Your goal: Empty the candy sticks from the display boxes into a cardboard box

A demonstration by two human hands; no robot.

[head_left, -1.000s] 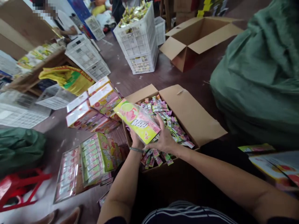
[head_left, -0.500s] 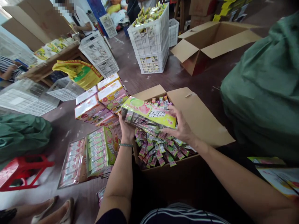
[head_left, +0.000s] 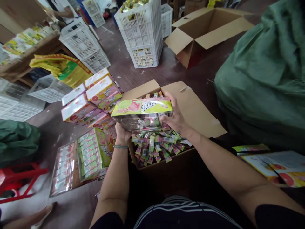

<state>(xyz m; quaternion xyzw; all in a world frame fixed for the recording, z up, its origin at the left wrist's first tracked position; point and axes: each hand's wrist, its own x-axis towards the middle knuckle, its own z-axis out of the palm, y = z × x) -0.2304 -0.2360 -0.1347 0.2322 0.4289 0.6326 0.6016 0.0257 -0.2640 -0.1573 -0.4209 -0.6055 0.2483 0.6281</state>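
Observation:
Both my hands hold a yellow-green and pink display box [head_left: 143, 109] with a clear front. My left hand [head_left: 122, 133], with a bracelet at the wrist, grips its lower left end. At the right end, my right hand [head_left: 175, 117] has its thumb on the clear side and its fingers behind. Small packets show through the clear side, not sharply. Below the box stands an open carton [head_left: 164, 163] full of loose pink and green packets [head_left: 154, 148]. Left of my left forearm, a display box with green packets [head_left: 91, 154] leans against another with pale packets [head_left: 66, 170].
Stacked fruit-printed boxes [head_left: 90, 98] stand left of the carton. Green sacks [head_left: 259, 79] bulge at right and left. White crates [head_left: 145, 38], an open empty carton [head_left: 188, 41] and a red stool [head_left: 21, 178] stand around. A person's foot [head_left: 43, 216] shows lower left.
The held box has turned more level, its clear side now facing me more. My view has shifted, so the surroundings sit further left and slightly higher. Both hands keep their hold.

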